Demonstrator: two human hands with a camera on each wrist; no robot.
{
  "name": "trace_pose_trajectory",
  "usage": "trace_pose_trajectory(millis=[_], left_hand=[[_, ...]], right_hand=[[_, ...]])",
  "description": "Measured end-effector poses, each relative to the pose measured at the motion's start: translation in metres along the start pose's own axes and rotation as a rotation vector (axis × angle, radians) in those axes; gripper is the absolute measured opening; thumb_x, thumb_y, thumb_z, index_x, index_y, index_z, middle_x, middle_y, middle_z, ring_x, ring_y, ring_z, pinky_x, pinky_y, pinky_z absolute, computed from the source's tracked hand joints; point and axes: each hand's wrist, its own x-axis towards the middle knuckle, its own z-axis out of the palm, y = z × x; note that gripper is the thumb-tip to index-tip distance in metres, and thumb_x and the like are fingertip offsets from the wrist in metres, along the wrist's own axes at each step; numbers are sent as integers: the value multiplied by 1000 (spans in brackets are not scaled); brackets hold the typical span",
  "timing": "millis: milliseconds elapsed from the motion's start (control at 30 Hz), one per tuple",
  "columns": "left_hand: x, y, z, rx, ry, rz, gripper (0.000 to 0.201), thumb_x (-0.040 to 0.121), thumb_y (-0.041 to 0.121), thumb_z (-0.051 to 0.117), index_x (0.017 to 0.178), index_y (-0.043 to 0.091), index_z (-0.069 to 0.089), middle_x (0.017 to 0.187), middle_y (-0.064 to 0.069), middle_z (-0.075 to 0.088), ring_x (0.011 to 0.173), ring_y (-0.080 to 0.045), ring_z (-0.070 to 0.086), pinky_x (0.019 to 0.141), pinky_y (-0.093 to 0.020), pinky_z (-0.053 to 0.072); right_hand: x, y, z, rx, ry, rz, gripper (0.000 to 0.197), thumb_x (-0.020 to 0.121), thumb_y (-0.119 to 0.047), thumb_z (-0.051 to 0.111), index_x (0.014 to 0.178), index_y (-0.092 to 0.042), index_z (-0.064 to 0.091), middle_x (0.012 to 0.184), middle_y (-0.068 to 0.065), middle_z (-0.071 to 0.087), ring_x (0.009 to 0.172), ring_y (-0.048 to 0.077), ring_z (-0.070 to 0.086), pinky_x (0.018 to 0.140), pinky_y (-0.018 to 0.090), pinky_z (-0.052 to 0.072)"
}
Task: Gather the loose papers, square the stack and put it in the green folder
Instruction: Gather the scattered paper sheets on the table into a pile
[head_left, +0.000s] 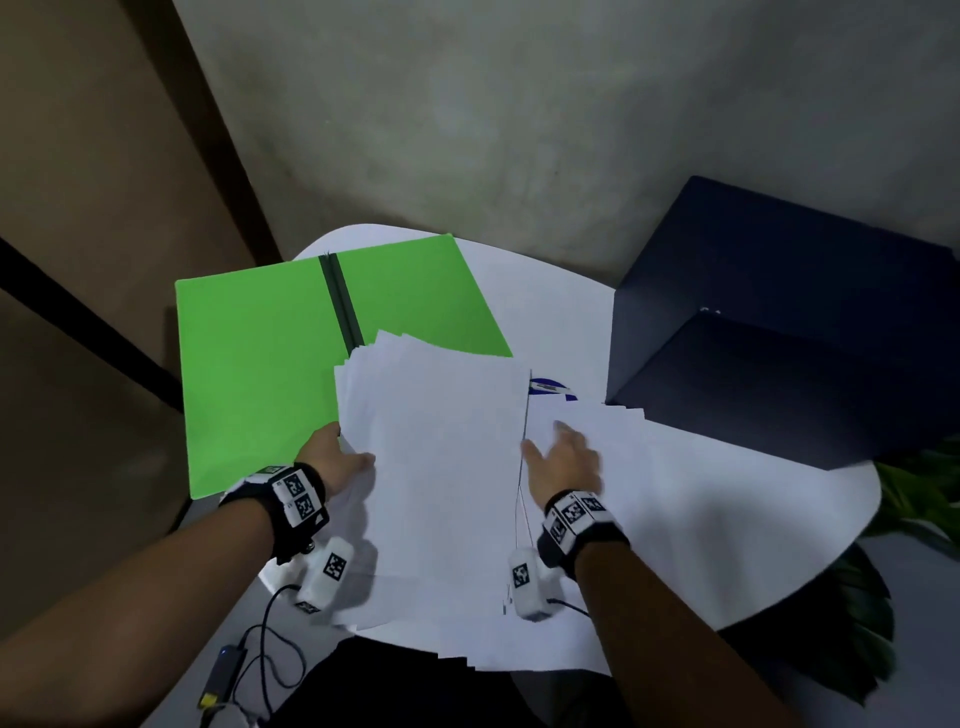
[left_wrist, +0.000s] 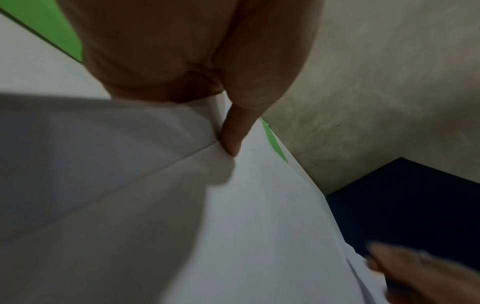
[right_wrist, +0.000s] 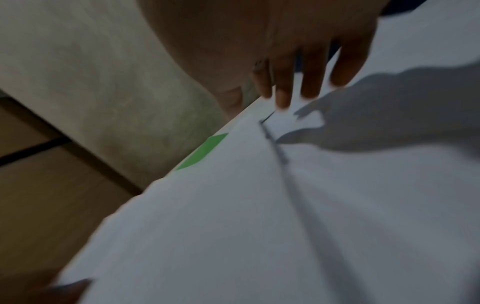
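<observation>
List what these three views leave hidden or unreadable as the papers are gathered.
- Left hand fingers: head view, under the paper stack.
- Blue-and-white item: mostly covered by papers.
- Right hand: right wrist view, motion-blurred.
- Green folder near corner: covered by the stack.

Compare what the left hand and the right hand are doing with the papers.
The left hand pinches the stack at its left edge, thumb on top; the right hand holds nothing. The left hand's fingers curl under the sheets; the right hand's fingers are straight, over the papers lying right of the stack. Both wear wrist cameras.
</observation>
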Motion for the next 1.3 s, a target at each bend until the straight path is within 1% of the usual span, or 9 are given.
trace_pose_trajectory(millis=[133, 233, 333, 600, 700, 800, 967, 1100, 1300], left_hand=[[-7, 7, 4, -125, 5, -5, 60, 84, 26, 73, 135, 5, 49, 135, -17, 58, 118, -34, 57, 102, -44, 45], [-10, 9, 10, -161, 14, -33, 78, 86, 36, 71, 146, 3, 34, 149, -16, 43, 133, -35, 46, 111, -44, 37], [-17, 19, 11, -77, 38, -15, 62, 87, 30, 69, 136, 1, 44, 131, -6, 55, 124, -35, 52, 106, -40, 40], [-16, 21, 10, -31, 127, -10, 80, 84, 19, 72, 147, 10, 23, 135, -24, 49, 122, -42, 52, 103, -44, 43], [-25, 25, 26, 135, 201, 49, 90, 72, 38, 77, 144, 23, 25, 136, -19, 37, 117, -46, 50, 98, -52, 47], [-31, 31, 39, 260, 229, 13, 80, 57, 65, 72, 114, 18, 42, 117, -14, 40, 100, -44, 51, 78, -50, 50], [-28, 46, 32, 234, 130, -155, 98, 63, 54, 82, 135, 9, 32, 135, -16, 29, 121, -42, 48, 97, -49, 46], [-14, 46, 22, 196, 40, -166, 79, 74, 36, 82, 136, 5, 46, 139, -18, 49, 123, -37, 54, 101, -40, 46], [-12, 45, 17, 80, -24, -68, 32, 88, 22, 68, 104, -6, 63, 111, -26, 66, 100, -38, 65, 78, -35, 50]], right_hand=[[-4, 52, -12, -67, 37, 309, 87, 82, -52, 67, 150, -17, 25, 150, 9, 30, 132, 36, 34, 102, 55, 41], [-7, 59, -4, 33, -16, 214, 80, 84, -44, 70, 147, -13, 34, 147, 9, 36, 130, 34, 41, 102, 48, 45], [-8, 48, -1, 145, -79, 149, 68, 88, -28, 68, 145, -7, 37, 144, 14, 47, 128, 32, 51, 104, 38, 47], [-4, 42, -20, 269, -43, 128, 49, 92, -18, 65, 137, -5, 50, 134, 13, 58, 121, 32, 58, 96, 33, 48], [-5, 42, -19, 235, -84, 123, 55, 94, -17, 61, 144, -5, 42, 144, 15, 50, 129, 33, 51, 101, 33, 44], [-10, 43, -13, 208, -118, 104, 58, 95, -17, 59, 147, -6, 37, 149, 14, 44, 133, 31, 47, 104, 33, 41], [-14, 45, -8, 241, -93, 84, 48, 93, -14, 62, 138, -6, 49, 137, 13, 56, 122, 31, 57, 99, 32, 46], [-11, 43, -26, 307, -11, 25, 34, 92, -11, 63, 125, -3, 59, 123, 11, 65, 110, 29, 62, 86, 23, 44], [-4, 43, -69, 262, 120, -43, 35, 91, -17, 64, 125, -9, 62, 122, 9, 66, 109, 31, 63, 91, 30, 49]])
